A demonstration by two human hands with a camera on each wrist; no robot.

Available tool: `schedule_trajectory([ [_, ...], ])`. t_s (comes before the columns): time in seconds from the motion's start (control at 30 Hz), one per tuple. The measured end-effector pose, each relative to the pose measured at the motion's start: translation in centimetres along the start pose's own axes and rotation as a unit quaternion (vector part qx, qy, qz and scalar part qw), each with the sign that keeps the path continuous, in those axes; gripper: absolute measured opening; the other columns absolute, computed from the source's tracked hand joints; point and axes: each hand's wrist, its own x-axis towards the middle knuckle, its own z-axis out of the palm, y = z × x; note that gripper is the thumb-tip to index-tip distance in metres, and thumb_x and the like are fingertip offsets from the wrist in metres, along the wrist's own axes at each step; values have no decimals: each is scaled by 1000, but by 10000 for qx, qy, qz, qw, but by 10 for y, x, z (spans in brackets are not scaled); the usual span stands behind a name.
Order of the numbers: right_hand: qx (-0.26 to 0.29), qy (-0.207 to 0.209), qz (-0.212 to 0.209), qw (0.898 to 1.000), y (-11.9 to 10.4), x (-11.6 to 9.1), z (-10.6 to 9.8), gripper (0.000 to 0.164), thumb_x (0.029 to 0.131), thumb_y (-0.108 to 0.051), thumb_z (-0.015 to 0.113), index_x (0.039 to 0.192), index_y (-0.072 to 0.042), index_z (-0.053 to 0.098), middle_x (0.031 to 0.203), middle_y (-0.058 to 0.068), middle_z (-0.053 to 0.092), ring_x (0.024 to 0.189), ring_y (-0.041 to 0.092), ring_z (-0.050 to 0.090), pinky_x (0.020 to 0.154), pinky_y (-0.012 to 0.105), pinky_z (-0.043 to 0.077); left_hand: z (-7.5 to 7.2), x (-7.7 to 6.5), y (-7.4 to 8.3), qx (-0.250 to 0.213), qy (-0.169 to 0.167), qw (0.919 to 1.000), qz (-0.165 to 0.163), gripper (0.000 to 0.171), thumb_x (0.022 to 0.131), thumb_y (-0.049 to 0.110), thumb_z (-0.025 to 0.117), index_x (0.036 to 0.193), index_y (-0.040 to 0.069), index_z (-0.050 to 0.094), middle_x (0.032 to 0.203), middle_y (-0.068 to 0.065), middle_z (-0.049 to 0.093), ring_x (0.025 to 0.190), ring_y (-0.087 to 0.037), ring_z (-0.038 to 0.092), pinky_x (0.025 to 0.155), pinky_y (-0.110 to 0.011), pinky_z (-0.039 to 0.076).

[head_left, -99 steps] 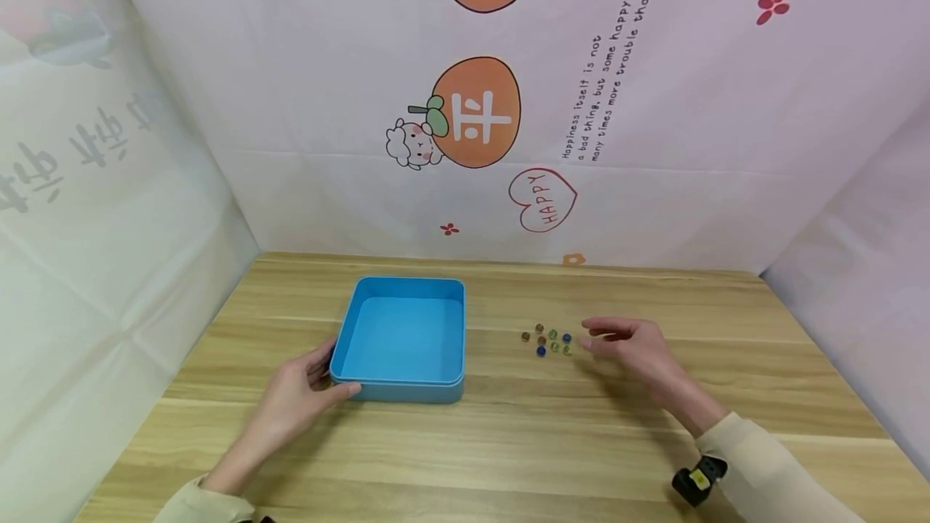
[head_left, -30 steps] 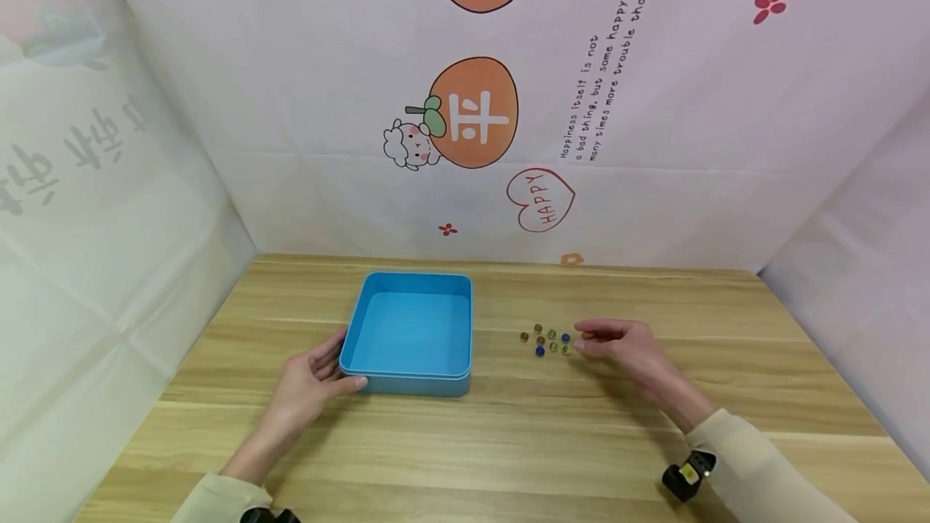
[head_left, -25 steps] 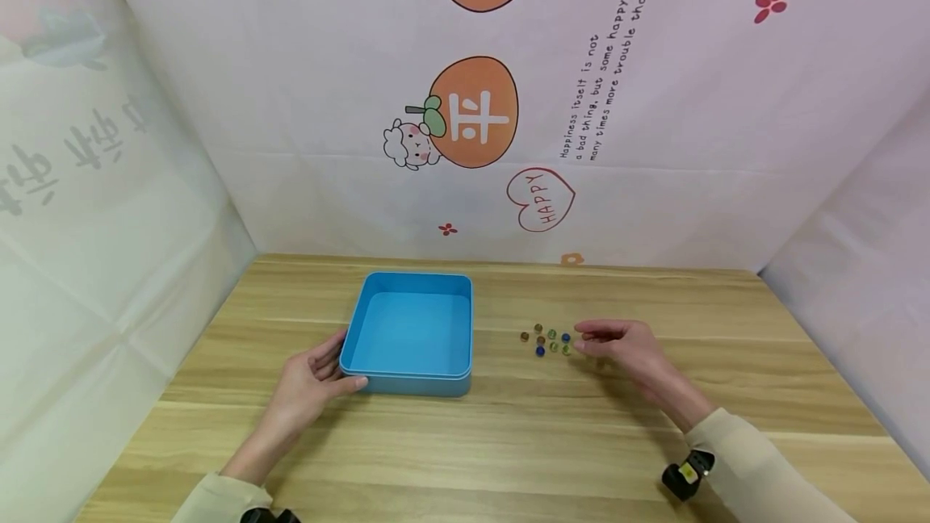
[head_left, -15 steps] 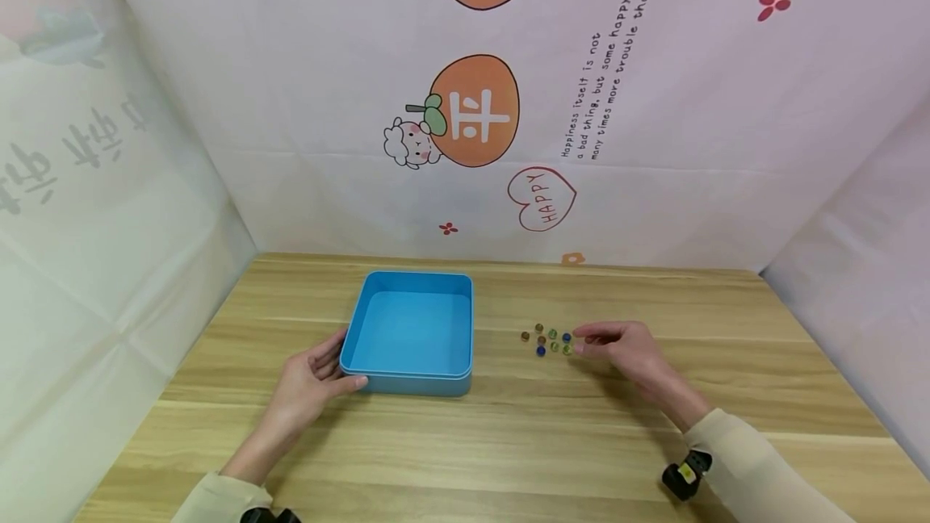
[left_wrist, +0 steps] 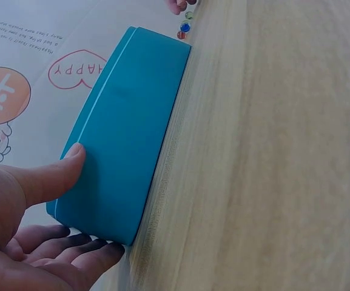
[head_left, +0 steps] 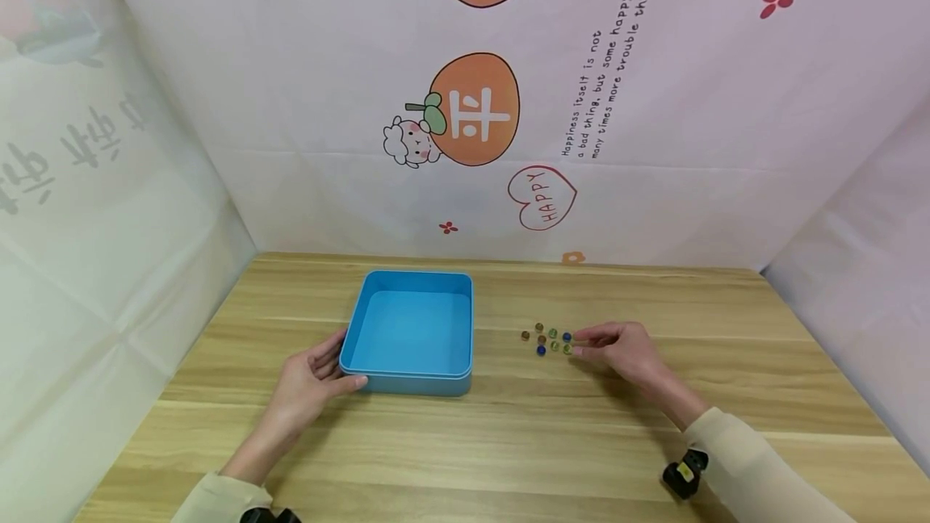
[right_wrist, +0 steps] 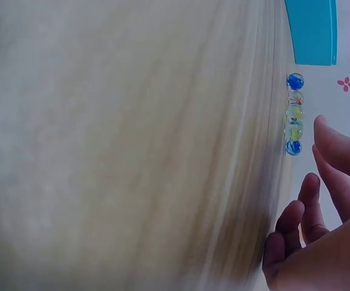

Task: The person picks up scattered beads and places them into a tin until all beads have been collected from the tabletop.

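At the front left corner of a square blue box (head_left: pixel 416 333) is my left hand (head_left: pixel 303 384). Its thumb presses the front wall just below the rim while the fingers lie along the left side, so it grips the corner. The left wrist view shows the same box (left_wrist: pixel 117 133) between thumb and fingers. Several small glass marbles, among them a blue marble (head_left: pixel 541 350) and an amber marble (head_left: pixel 525 336), lie clustered right of the box. My right hand (head_left: pixel 621 349) is at their right side, thumb and index apart, fingertips close by a blue marble (right_wrist: pixel 293 147) and a yellow-green marble (right_wrist: pixel 295 130).
A wood-grain table (head_left: pixel 465 458) carries everything. White printed cloth (head_left: pixel 327 103) hangs behind and along both sides, meeting the table's far edge. Small black cameras sit on both wrists, such as the right wrist camera (head_left: pixel 683 476).
Since the oldest frame, my left hand and the box have shifted slightly right and away from me. My right hand has crept left, closer to the marbles, which lie as before.
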Motion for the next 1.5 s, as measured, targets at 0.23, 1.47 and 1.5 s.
schedule_trajectory([
  [0.23,-205,62,-16,9998,0,0,2,29,90,-18,87,113,-3,81,117,13,73,104,27,63,80,32,54,-1,0,0,28,-10,10000,-8,85,89,3,85,160,-2,39,160,-27,40,144,-39,45,106,-38,50],
  [1.47,-792,169,-243,9964,2,6,6,21,88,-17,89,104,-4,83,110,13,72,95,24,62,74,30,51,-1,0,0,5,-7,10000,8,85,89,2,86,160,-2,40,160,-27,40,144,-39,45,107,-38,48],
  [1.5,-802,165,-244,9963,2,6,7,21,88,-17,89,104,-4,83,109,13,72,95,24,62,74,30,51,-1,0,0,13,0,10000,7,85,88,2,86,160,-2,40,160,-27,41,144,-39,45,107,-38,48],
])
